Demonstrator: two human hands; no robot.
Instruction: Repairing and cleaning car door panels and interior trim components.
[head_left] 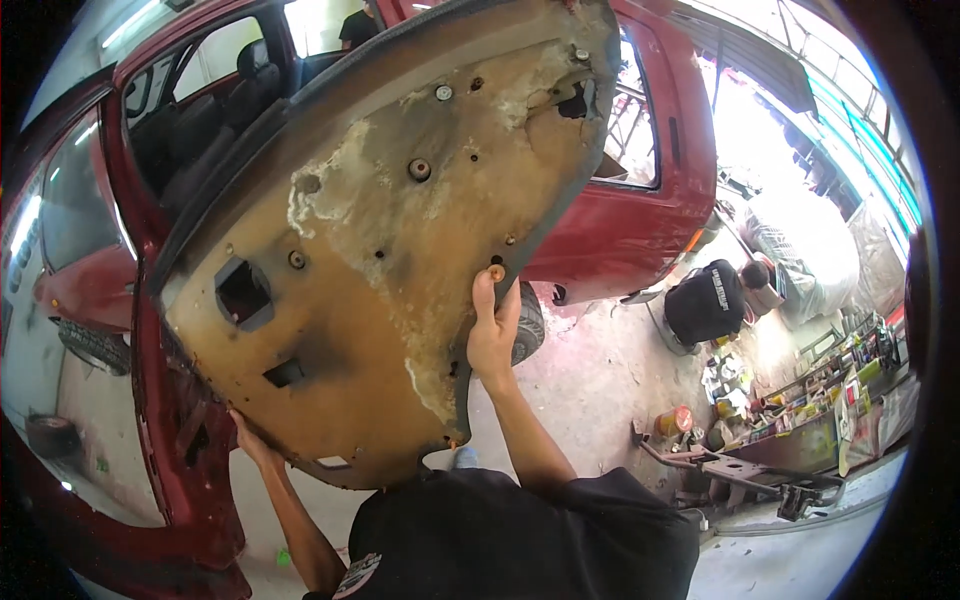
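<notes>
A person holds a large car door panel (380, 250) up in front of them with both hands, its rough brown back side facing the camera. The panel is stained with pale patches and has several cut-out holes and round fasteners. The right hand (493, 335) grips the panel's right edge, fingers wrapped around the rim and the thumb pointing upward. The left hand (250, 440) presses against the panel's lower left edge from beneath (its fingers are hidden behind the panel, so how far they curl cannot be told). Behind the panel, beyond both hands, stands a red car (640, 220) with its door open; the bare red door frame (170, 470) hangs just left of the left hand. Well to the right of the right hand, another person in a black shirt (708, 303) crouches on the pale concrete floor (600, 380). Further right and lower, a cluttered workbench (810, 410) holds cans and tools.
</notes>
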